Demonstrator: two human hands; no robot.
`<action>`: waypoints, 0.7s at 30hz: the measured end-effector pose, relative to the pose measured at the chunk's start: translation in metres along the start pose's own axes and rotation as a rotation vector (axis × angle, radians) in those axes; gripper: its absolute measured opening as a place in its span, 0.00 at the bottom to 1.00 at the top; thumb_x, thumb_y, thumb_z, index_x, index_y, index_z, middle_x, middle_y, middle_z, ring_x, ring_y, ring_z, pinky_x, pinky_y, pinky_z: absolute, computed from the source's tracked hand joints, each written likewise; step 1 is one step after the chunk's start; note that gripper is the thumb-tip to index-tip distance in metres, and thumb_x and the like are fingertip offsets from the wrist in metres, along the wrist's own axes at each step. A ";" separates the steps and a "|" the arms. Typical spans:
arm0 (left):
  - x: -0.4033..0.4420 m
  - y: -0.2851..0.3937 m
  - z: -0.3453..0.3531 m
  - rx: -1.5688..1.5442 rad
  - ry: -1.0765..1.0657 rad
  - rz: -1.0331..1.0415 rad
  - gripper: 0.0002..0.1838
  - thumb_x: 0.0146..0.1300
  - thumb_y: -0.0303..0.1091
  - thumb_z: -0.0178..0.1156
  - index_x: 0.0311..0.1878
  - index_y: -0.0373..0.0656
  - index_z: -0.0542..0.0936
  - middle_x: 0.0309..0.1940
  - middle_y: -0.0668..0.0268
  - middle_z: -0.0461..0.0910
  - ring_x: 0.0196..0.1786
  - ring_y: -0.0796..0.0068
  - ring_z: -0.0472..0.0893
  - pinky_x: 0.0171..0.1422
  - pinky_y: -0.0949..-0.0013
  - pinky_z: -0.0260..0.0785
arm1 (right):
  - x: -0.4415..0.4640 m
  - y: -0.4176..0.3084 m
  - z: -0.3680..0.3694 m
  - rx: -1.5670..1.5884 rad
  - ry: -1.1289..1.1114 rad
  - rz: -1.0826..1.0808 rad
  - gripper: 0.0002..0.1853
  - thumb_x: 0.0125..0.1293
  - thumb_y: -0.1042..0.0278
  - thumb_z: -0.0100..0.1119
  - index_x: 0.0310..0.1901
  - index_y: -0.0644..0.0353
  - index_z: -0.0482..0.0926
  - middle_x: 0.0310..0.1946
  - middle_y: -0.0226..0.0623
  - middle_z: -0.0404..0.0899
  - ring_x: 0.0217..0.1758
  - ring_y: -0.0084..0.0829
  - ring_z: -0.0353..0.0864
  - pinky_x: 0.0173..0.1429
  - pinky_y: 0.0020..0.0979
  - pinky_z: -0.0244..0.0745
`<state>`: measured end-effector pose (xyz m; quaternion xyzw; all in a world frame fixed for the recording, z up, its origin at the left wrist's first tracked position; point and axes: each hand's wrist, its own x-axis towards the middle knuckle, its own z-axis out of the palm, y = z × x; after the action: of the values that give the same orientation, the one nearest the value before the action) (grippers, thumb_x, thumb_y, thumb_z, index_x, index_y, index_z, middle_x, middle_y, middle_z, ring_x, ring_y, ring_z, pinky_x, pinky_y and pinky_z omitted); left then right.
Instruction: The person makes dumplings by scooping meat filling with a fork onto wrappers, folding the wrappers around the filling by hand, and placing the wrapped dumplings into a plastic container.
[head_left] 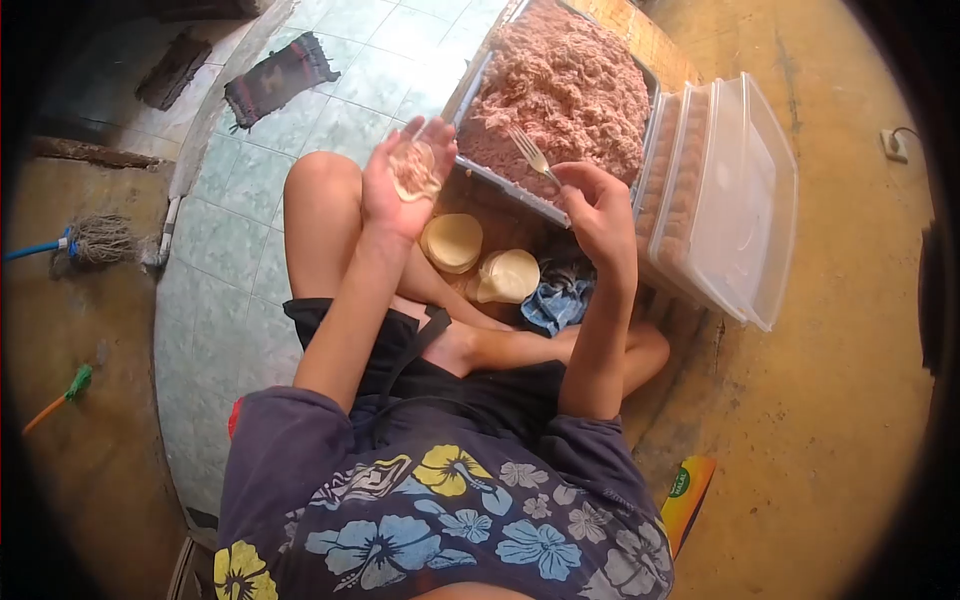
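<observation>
On the upturned palm of my left hand point(385, 195) lies a round dumpling wrapper point(426, 190) with some pink ground meat point(408, 165) on it. The fingers of that hand are stretched out beneath it. My right hand point(600, 205) grips a fork point(533, 155) by its handle, tines over the near edge of a large tray point(520, 196) heaped with ground meat point(565, 85). Below my hands sit two stacks of round wrappers, the left stack point(452, 243) and the right stack point(508, 276), whose top piece looks wrinkled.
A blue cloth point(556, 300) lies beside the right stack. Lidded clear plastic containers point(715, 190) stand to the right of the tray, with rows of rolled pieces inside. My crossed legs point(325, 210) frame the space. A mat point(280, 80) and a mop point(100, 240) are at left.
</observation>
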<state>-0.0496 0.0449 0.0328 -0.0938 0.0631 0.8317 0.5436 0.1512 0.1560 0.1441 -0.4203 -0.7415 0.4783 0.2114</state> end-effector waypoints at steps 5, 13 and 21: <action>-0.012 -0.016 -0.007 -0.043 -0.079 -0.133 0.22 0.72 0.35 0.50 0.64 0.32 0.69 0.64 0.47 0.71 0.69 0.48 0.71 0.70 0.53 0.72 | -0.012 -0.011 -0.006 0.301 -0.170 0.124 0.16 0.64 0.80 0.55 0.53 0.74 0.78 0.36 0.41 0.86 0.30 0.19 0.78 0.35 0.22 0.75; -0.024 -0.028 -0.004 0.011 -0.068 -0.219 0.21 0.71 0.33 0.49 0.64 0.33 0.70 0.65 0.49 0.71 0.70 0.50 0.71 0.69 0.54 0.73 | -0.022 -0.002 -0.011 0.739 -0.242 0.238 0.20 0.65 0.81 0.56 0.59 0.75 0.74 0.38 0.42 0.84 0.30 0.22 0.78 0.32 0.24 0.76; -0.029 -0.034 -0.006 0.048 -0.013 -0.236 0.21 0.71 0.33 0.49 0.63 0.34 0.71 0.65 0.49 0.71 0.70 0.50 0.70 0.69 0.55 0.73 | -0.017 0.012 -0.015 0.968 -0.249 0.394 0.16 0.67 0.77 0.55 0.54 0.71 0.79 0.33 0.37 0.82 0.28 0.22 0.75 0.30 0.24 0.70</action>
<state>-0.0066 0.0313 0.0333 -0.0823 0.0678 0.7607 0.6403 0.1766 0.1524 0.1422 -0.3460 -0.3629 0.8423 0.1978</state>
